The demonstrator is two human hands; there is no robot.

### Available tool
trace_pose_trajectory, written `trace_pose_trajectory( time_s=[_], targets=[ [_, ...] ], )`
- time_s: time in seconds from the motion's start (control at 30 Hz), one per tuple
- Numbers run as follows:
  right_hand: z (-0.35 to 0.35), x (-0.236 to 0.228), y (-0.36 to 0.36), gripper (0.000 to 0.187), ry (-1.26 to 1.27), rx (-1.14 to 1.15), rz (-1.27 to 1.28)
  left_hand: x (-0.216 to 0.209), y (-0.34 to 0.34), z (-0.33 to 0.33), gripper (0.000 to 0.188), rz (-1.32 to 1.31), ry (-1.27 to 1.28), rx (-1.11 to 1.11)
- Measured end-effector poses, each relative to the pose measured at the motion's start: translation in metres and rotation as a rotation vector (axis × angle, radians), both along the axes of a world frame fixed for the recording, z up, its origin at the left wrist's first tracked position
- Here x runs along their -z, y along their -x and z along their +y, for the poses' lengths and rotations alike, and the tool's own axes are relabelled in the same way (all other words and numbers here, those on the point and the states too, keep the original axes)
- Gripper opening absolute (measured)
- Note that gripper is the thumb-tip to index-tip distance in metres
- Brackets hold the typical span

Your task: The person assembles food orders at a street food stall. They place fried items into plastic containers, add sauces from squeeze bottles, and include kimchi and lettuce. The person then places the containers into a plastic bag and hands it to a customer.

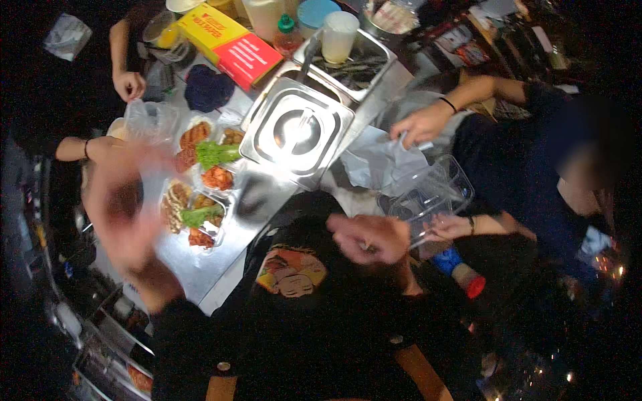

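Observation:
My left hand (pixel 110 214) is raised over the left side of the steel counter, blurred by motion. Its fingers and thumb curve apart, and I see nothing between them. Just right of it lie two clear trays of food: the nearer tray (pixel 224 224) and the farther tray (pixel 235 179). Both hold browned meat, green lettuce (pixel 217 154) and a reddish side dish (pixel 218 178). My right hand (pixel 374 237) is held in front of my chest with curled fingers, also blurred. Whatever those fingers may hold is too small to make out.
Beyond the trays stand a lidded steel pan (pixel 321 144), a red-yellow box (pixel 231 45) and a cloudy plastic container (pixel 340 37). A co-worker's hand (pixel 129 85) is at the far left. Another person's hand (pixel 449 227), on the right, holds a clear plastic container (pixel 448 184).

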State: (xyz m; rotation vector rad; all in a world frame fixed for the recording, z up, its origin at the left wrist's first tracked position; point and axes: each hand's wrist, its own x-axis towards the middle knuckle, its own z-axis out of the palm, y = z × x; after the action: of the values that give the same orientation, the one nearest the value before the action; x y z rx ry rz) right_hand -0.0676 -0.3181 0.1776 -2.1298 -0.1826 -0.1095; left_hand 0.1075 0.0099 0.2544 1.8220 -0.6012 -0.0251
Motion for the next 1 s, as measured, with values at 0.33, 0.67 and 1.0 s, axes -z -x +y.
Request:
trace_pose_trajectory(
  time_s=[0.33, 0.67, 1.0],
  targets=[
    [-0.140, 0.008, 0.032, 0.040, 0.800, 0.638, -0.213, 0.258, 0.376, 0.221, 0.058, 1.236, -0.741, 0.112],
    [-0.178, 0.099, 0.023, 0.043, 0.536, 0.631, -0.066, 0.269, 0.363, 0.276, 0.076, 1.215, -0.544, 0.443],
    [-0.146, 0.107, 0.051, 0.073, 0.650, 0.664, 0.088, 0.291, 0.328, 0.294, 0.030, 0.828, -0.615, 0.528]
  ],
)
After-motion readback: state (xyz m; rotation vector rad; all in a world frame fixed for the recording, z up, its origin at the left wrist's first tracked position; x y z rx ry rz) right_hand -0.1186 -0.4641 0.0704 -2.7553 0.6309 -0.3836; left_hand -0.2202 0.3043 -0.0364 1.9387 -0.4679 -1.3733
